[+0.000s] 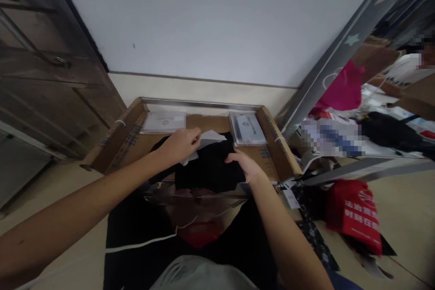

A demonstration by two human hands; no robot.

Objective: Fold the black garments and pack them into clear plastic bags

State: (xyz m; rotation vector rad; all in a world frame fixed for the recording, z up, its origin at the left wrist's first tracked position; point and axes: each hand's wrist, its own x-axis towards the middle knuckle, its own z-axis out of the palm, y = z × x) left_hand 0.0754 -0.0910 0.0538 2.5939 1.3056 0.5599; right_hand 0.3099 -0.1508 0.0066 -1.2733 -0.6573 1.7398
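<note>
A black folded cloth (210, 167) lies over the near edge of an open cardboard box (118, 156), in front of me. My right hand (246, 165) grips its right side, thumb on top and the fingers hidden beneath. A whitish sheet (212, 137), paper or thin plastic, rests on the cloth's upper part. Beside that sheet, my left hand (183, 145) is closed with its fingertips pinched together; whatever is between them is too small to make out. Flat clear packets lie in the box, one at the back left (163, 122) and one at the back right (249, 128).
A wooden door (50, 68) stands at left, and a pale wall (204, 22) rises behind the box. At right a cluttered shelf (367, 163) holds a black item and a pink bag (346, 88). Below it, a red bag (355, 215) sits on the floor. A white cord (142, 242) crosses my lap.
</note>
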